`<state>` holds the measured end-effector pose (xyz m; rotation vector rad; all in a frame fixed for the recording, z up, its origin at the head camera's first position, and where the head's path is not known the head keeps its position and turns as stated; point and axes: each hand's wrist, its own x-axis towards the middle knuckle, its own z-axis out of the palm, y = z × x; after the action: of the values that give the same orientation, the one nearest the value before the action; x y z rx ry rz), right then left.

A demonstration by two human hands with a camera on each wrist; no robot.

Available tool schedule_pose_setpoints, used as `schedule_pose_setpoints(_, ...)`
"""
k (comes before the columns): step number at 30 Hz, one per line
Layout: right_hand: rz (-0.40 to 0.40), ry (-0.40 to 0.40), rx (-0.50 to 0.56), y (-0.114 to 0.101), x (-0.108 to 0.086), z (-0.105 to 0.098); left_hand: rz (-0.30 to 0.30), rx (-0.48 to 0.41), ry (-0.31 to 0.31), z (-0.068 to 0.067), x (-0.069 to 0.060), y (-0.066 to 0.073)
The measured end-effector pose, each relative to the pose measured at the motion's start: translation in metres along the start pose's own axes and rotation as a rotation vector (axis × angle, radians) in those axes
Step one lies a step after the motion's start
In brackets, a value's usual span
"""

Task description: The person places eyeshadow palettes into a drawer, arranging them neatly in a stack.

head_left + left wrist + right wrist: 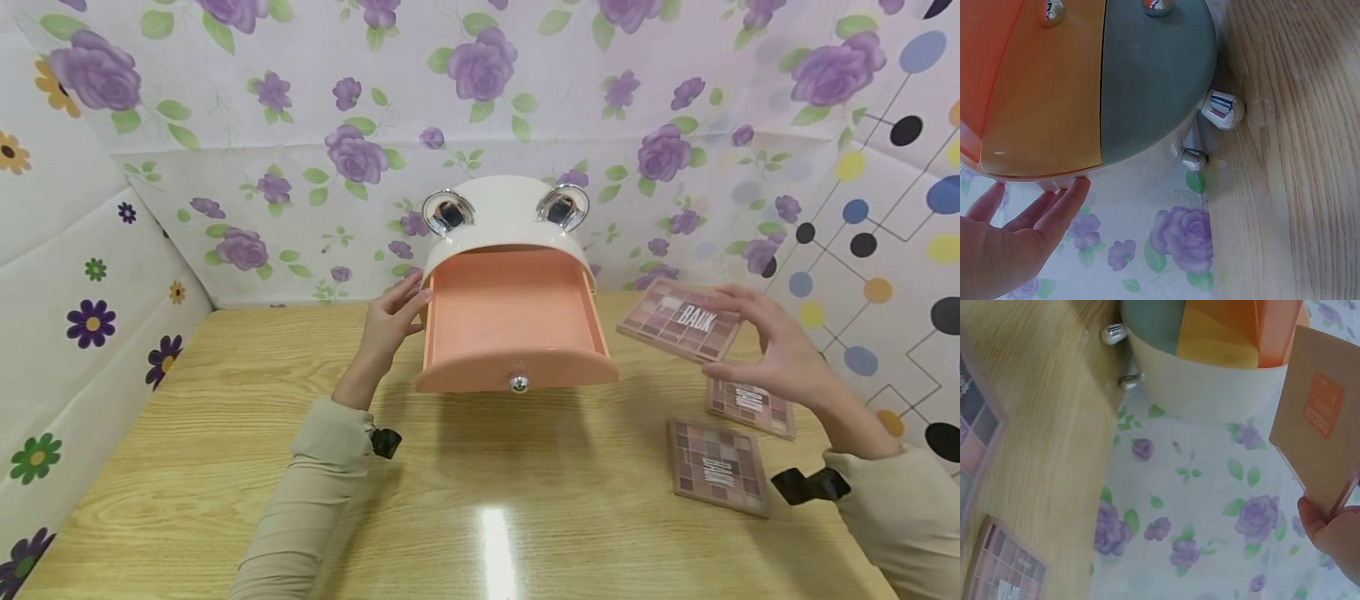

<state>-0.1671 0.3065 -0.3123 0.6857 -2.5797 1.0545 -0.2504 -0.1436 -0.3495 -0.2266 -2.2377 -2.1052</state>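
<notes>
A white storage box (pixel 495 208) with chrome-ringed eyes has its top peach drawer (pixel 517 304) pulled out. My left hand (pixel 390 321) rests against the box's left side; in the left wrist view its nearly straight fingers (pixel 1069 203) touch the rim beside the mustard drawer (pixel 1047 106). To the right of the box, my right hand (pixel 780 350) pinches an eyeshadow palette (pixel 656 317) by its edge, raised and tilted. The right wrist view shows the palette's plain back with an orange label (pixel 1324 406). Nothing lies in the visible part of the peach drawer.
Two more eyeshadow palettes, one nearer (pixel 718 468) and one partly under the right hand (pixel 750 408), lie on the wooden table (pixel 225 433). Floral cloth (pixel 300 150) hangs behind the box. A silver knob (pixel 519 382) sticks out from the drawer front.
</notes>
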Motion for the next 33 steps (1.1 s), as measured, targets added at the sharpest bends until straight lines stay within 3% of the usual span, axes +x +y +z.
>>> schedule_pose_setpoints(12, -0.137, -0.050, 0.075, -0.015, 0.017, 0.000, -0.002, -0.011, 0.005, -0.002, 0.002, -0.003)
schedule_pose_setpoints(33, -0.246, -0.249, 0.258, -0.033, 0.062, 0.022, 0.004, -0.034, 0.009, -0.001, 0.002, -0.004)
